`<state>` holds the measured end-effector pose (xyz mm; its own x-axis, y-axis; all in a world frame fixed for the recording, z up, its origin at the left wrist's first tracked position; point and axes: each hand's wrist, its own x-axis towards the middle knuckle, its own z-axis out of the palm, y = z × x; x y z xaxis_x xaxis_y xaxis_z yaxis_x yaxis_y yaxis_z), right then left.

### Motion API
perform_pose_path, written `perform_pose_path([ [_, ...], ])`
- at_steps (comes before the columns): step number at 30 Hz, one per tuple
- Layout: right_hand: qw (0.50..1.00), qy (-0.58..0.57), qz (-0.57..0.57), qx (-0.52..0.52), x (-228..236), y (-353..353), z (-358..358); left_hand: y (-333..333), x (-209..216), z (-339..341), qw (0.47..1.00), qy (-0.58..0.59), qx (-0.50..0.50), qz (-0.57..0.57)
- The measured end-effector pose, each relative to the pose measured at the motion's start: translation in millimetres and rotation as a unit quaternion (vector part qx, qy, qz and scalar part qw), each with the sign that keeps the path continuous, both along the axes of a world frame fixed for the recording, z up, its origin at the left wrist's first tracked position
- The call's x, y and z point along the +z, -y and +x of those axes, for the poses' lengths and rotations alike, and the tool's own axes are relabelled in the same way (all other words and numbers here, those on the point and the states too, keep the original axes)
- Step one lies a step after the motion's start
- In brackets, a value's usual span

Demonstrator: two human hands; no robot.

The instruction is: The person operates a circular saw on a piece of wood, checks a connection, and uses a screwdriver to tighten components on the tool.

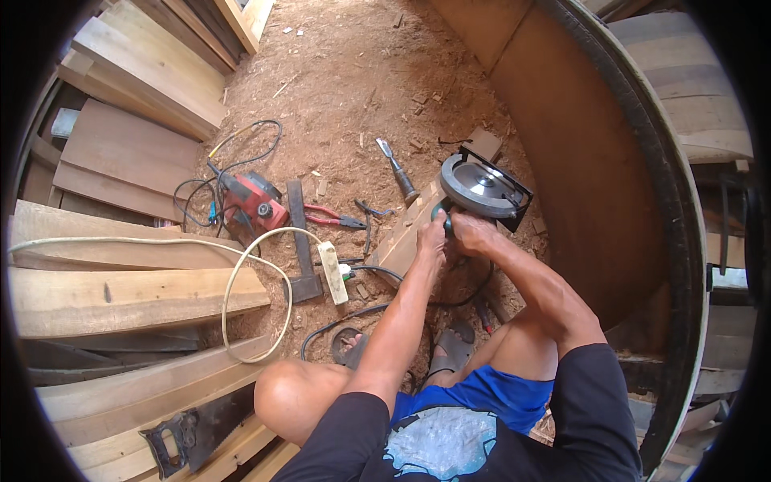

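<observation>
A circular saw [484,178] with a grey guard, round blade and teal body rests tilted at the far end of a wooden block [395,251]. My right hand [472,233] is closed around the saw's rear handle, which it mostly hides. Beside it, my left hand [432,241] is closed against the teal part of the saw, fingers curled and partly hidden. A chisel [396,170] lies on the ground just left of the block's far end. The saw's black cord [458,304] runs down between my feet.
Left of the block lie a hammer [299,241], red-handled pliers [331,217], a red power planer [255,202] and a white power strip [332,273]. Stacked boards [136,297] and a handsaw [193,434] line the left side. A large curved brown panel [586,145] stands close on my right. Sawdust covers the ground.
</observation>
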<state>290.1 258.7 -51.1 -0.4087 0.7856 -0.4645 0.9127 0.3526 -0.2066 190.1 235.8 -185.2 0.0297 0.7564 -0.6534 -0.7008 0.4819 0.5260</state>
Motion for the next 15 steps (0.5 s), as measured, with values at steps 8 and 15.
perform_pose_path([
  [8,0.998,-0.011,0.031,0.044,-8.9,0.1,14.2,7.9,9.7,8.2,0.996,0.064,0.021,0.049],
  [15,0.997,0.028,0.031,0.071,-10.1,10.7,13.2,21.8,7.3,19.9,0.998,0.035,0.033,-0.051],
])
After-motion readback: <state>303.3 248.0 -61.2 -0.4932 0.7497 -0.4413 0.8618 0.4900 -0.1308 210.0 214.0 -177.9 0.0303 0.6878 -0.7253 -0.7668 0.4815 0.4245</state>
